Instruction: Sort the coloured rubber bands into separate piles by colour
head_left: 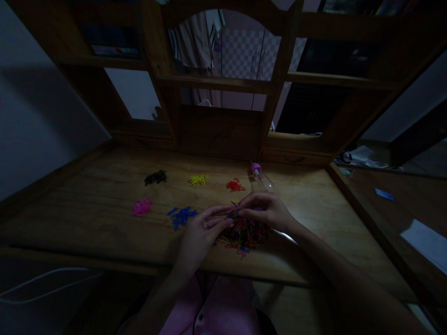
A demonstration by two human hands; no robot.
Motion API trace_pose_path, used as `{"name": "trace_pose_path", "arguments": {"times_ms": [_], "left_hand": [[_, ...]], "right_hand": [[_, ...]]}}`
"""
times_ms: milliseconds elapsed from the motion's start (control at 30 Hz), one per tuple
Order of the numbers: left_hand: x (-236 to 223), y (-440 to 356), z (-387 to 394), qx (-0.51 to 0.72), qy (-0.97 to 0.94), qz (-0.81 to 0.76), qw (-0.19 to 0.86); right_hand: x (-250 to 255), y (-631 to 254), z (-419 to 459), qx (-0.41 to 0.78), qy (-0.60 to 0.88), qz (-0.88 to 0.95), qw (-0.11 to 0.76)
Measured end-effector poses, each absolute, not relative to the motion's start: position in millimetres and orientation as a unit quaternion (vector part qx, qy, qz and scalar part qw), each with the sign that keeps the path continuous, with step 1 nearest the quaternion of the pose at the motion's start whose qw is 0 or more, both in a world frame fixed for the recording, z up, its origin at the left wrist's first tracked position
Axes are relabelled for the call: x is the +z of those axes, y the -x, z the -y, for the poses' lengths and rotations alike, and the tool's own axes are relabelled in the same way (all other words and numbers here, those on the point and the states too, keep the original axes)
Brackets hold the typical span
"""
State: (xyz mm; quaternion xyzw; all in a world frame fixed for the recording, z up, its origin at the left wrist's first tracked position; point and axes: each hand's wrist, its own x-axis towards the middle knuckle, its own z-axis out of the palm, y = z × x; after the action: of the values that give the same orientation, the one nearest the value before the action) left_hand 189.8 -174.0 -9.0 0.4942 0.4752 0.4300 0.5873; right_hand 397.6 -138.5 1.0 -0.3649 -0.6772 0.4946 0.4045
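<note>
My left hand [203,229] and my right hand [270,211] meet over a mixed pile of coloured rubber bands [248,237]. The fingertips of both are pinched together around a few small bands, blue among them; the exact grip is too dark to make out. Separate little heaps lie on the wooden desk [94,200]: blue bands [182,217] just beside my left hand, pink bands [141,207] farther left, black bands [156,177] at the back left, yellow bands [199,179] at the back middle, and red bands [235,185] behind my hands.
A clear bottle with a pink cap [256,168] lies behind my right hand. Wooden shelving [216,83] rises along the desk's back edge. To the right, a lower surface holds a white paper [426,242] and a blue card [384,194]. The room is dim.
</note>
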Motion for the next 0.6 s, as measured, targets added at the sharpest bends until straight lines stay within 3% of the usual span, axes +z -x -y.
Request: {"name": "trace_pose_path", "arguments": {"times_ms": [267, 600], "left_hand": [[-8.9, -204.7, 173.1, 0.466, -0.468, -0.443, 0.607], [-12.5, -180.6, 168.4, 0.478, -0.494, -0.526, 0.501]], "right_hand": [[7.8, -395.8, 138.4, 0.450, 0.300, 0.732, 0.415], [16.5, -401.2, 141.2, 0.503, 0.256, 0.766, 0.308]]}}
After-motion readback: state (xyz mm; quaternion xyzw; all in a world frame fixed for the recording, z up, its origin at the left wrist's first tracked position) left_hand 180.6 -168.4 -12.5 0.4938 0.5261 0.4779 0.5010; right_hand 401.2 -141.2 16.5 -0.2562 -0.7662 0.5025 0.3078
